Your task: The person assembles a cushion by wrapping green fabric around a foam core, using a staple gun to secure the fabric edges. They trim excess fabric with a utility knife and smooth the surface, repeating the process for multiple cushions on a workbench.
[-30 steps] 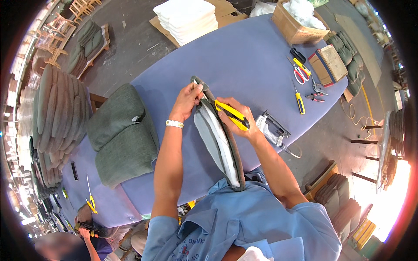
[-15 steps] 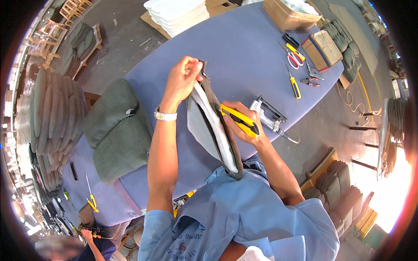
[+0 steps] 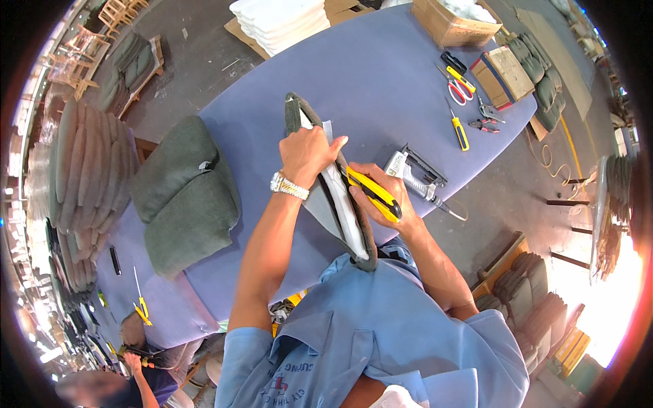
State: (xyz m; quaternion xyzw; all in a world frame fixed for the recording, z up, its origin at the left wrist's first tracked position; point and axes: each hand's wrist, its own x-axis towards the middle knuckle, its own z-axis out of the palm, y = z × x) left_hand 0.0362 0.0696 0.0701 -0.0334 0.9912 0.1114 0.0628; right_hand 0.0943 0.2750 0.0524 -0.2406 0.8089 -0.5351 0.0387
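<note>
A grey-green fabric cushion (image 3: 348,216) stands on its narrow side in front of me, one end against my shirt. Its long upper side gapes, showing white padding, a pale grey panel and a dark gap. My left hand (image 3: 307,155) is curled over the opening toward the far end, thumb sticking out to the right; its fingertips are hidden. In my right hand (image 3: 392,194) is a yellow and black utility knife (image 3: 374,193), held against the palm while the fingers rest along the cushion's right wall. I cannot see whether its blade is out.
On the blue-covered table (image 3: 272,88), a staple gun (image 3: 415,173) with a hose lies to the right. Beyond are a screwdriver (image 3: 460,133), scissors (image 3: 459,92), pliers (image 3: 486,125) and boxes. Grey-green cushions (image 3: 183,197) lie left; a co-worker's hand (image 3: 133,362) shows lower left.
My left hand has come down from the cushion's far tip to partway along the opening, its fingers curling over it. The right hand keeps the knife in nearly the same place.
</note>
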